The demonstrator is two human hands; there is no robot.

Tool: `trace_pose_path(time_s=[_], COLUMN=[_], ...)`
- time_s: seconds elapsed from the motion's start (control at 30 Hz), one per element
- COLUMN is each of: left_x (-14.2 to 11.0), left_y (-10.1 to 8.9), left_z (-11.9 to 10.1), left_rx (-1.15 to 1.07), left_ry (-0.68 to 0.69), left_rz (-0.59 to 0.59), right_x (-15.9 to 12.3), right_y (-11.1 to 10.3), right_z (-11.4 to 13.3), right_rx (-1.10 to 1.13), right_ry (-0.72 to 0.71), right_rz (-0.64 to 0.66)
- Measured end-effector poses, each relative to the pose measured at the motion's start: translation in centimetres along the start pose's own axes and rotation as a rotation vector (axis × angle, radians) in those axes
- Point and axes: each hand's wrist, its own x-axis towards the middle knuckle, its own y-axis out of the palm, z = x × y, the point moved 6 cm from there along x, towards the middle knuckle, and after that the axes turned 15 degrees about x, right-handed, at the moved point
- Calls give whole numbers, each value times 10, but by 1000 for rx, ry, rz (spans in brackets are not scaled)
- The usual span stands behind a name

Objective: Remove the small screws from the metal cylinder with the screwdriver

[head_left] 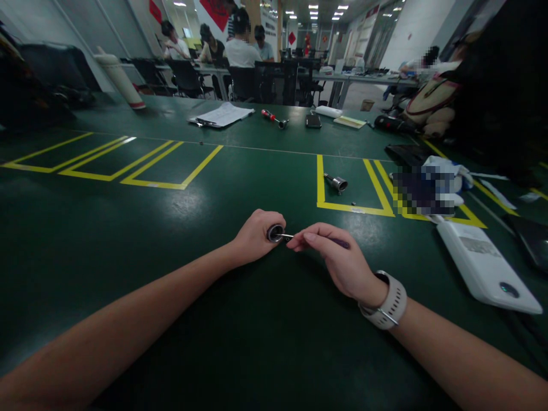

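Note:
My left hand (257, 235) is closed around a round, hollow metal part (274, 233), its open end turned to the right and towards me. In my right hand (331, 251) is a slim screwdriver (341, 242) with a dark handle, held between thumb and fingers. Its thin metal shaft points left, with the tip at the mouth of the metal part; how deep it reaches cannot be made out. A similar metal piece with a stem (337, 182) lies beyond my right hand, inside a yellow taped frame (338, 206). A tiny dark piece (353, 203) lies near it.
More yellow frames (152, 184) mark the green table (171, 348) on the left. Papers on a clipboard (222, 115), a red-handled tool (269, 115) and a black device (313, 121) lie farther back. A white power bank (488, 265) lies right. People sit at far tables.

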Motion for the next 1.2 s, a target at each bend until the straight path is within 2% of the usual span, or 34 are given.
trace_pose_path(time_s=[0.13,0.27,0.33,0.4,0.5,0.73,0.8,0.87,0.97,1.07,1.13,1.2], left_x=[0,0,0,-1,-1,-1,0,-1,-1,-1,-1,-1], left_y=[1,2,2,3,3,2,2,2,2,2,2,2], left_z=[0,0,-1,-3,-5,-5,-5,-4,-3,-4,-5,-6], left_rx=[10,4,3,16,39,27,24,26,40,62,67,63], left_ry=[8,27,46,70,92,98,102,100,85,84,90,96], left_rz=[11,12,9,7,17,4,-12,-17,-13,-6,1,5], right_x=[-3,-8,-10,-9,-3,6,6,6,4,0,-2,-2], right_y=[6,23,29,30,19,-9,-11,-11,-6,6,13,15], right_z=[18,24,23,22,20,-4,-11,-12,0,15,20,20], right_rx=[-346,-690,-788,-802,-635,112,217,234,50,-326,-524,-567], right_ry=[-140,-283,-312,-300,-185,124,185,186,57,-82,-128,-125], right_rz=[29,133,185,184,83,-100,-123,-127,-96,-31,8,28])
